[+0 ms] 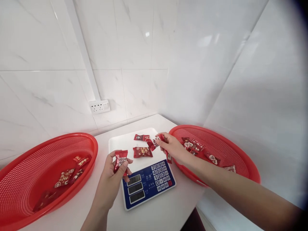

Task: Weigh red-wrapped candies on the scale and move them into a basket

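Observation:
My left hand (pixel 112 175) is closed on a red wrapped candy (pixel 120 160), held just over the front left corner of the white scale pan (pixel 115 142). My right hand (pixel 172 148) pinches another red candy (pixel 154 143) at the pan's right edge. Two more red candies lie on the pan: one in the middle (pixel 142 152), one at the back (pixel 141 137). The scale (pixel 149 183) has a blue front panel with a keypad and displays.
A red mesh basket (pixel 14 179) at the left holds several red candies. A second red basket (pixel 243 157) at the right, under my right forearm, also holds several. A wall socket (pixel 99 106) sits on the tiled wall behind. The counter's edge runs at the lower right.

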Action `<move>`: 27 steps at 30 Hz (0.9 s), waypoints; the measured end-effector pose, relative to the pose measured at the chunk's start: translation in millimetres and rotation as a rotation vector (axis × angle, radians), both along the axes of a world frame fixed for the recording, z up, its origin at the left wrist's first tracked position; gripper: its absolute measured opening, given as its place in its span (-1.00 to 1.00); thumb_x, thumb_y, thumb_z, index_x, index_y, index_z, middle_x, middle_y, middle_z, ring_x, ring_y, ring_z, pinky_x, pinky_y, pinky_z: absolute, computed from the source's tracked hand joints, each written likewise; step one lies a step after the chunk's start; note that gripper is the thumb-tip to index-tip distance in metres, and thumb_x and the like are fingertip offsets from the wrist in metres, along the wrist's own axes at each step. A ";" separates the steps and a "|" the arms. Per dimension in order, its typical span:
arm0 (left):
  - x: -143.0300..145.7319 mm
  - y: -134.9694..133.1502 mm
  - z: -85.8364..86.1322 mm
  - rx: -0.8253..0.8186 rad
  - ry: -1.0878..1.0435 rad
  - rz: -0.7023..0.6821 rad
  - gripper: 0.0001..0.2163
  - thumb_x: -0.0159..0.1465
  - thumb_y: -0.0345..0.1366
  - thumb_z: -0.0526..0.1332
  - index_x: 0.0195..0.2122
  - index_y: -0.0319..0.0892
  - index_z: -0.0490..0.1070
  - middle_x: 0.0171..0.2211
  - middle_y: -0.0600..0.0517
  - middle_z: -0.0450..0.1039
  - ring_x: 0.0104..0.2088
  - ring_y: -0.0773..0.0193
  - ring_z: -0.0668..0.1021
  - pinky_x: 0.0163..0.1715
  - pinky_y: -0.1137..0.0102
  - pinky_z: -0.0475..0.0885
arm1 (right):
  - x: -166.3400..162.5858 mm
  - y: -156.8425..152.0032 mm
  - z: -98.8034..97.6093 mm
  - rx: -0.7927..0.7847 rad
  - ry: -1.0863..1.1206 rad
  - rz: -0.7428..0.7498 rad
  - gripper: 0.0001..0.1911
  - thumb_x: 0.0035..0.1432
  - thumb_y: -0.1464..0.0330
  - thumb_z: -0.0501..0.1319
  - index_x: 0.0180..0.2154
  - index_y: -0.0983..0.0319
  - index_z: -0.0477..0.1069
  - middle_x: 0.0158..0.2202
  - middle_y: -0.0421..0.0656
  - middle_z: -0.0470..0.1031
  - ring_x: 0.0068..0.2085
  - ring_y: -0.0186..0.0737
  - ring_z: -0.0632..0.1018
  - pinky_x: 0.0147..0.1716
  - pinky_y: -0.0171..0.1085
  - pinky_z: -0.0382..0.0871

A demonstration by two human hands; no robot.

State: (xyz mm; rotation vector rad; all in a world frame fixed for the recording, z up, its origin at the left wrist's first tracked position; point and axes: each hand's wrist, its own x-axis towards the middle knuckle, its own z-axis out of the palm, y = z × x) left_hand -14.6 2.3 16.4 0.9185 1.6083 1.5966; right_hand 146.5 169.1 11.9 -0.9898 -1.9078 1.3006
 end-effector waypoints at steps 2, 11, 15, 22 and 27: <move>-5.3 -1.8 1.9 0.017 0.015 0.025 -0.68 0.17 -0.08 0.18 -0.11 -0.08 0.22 -0.25 0.05 0.42 -0.51 0.40 0.43 -0.56 0.46 0.38 | 0.4 16.5 2.2 0.161 -0.231 0.013 -0.69 0.12 0.21 0.15 -0.10 0.17 0.32 -0.22 -0.11 0.51 -0.37 -0.23 0.51 -0.38 -0.25 0.40; -8.0 -5.9 6.6 0.036 0.027 0.054 -0.64 0.16 -0.08 0.19 -0.07 -0.08 0.22 -0.30 0.04 0.42 -0.50 0.36 0.43 -0.56 0.45 0.36 | -32.9 19.1 -20.2 0.410 -0.557 0.311 -0.29 -0.05 0.28 0.31 0.16 0.09 0.21 0.18 -0.14 0.30 0.16 0.02 0.32 0.08 -0.11 0.20; -9.5 -6.5 6.7 0.047 0.027 0.050 -0.63 0.15 -0.07 0.19 -0.06 -0.08 0.22 -0.30 0.04 0.42 -0.50 0.36 0.43 -0.55 0.45 0.36 | -39.3 15.7 -19.9 0.479 -0.657 0.322 -0.30 -0.02 0.36 0.24 0.19 0.11 0.18 0.10 -0.09 0.40 0.06 0.08 0.43 -0.03 -0.10 0.28; -13.0 -7.6 6.9 0.016 0.036 0.050 -0.62 0.15 -0.07 0.19 -0.05 -0.06 0.21 -0.28 0.04 0.42 -0.48 0.36 0.44 -0.53 0.44 0.37 | -23.4 32.7 1.6 0.477 -0.783 0.145 -0.33 0.12 0.18 0.13 0.24 0.10 0.03 0.04 -0.04 0.45 -0.01 0.06 0.47 -0.17 -0.13 0.33; -13.4 -8.4 7.6 0.019 0.035 0.037 -0.62 0.16 -0.07 0.19 -0.04 -0.06 0.20 -0.28 0.04 0.42 -0.47 0.36 0.44 -0.52 0.44 0.37 | -17.2 45.2 0.1 0.450 -0.867 0.070 -0.40 0.14 0.21 0.11 0.20 0.20 0.13 0.00 0.08 0.46 -0.01 0.16 0.46 -0.18 -0.07 0.32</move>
